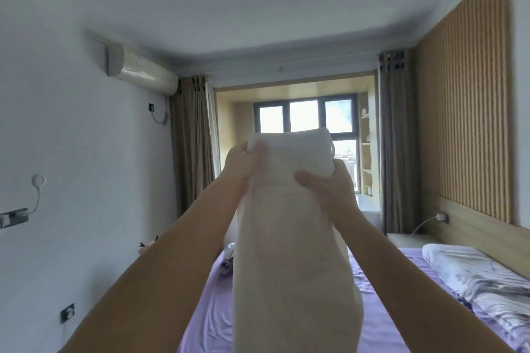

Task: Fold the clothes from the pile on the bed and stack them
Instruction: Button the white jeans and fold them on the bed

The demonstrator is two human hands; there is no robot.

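Fingers both hands pinch white garment top edge, above bed.

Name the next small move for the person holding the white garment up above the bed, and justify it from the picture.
Probably lower the white garment onto the purple sheet to fold it flat. The left hand and right hand grip its top edge in mid-air, it hangs long and doubled, and bare sheet lies beneath.
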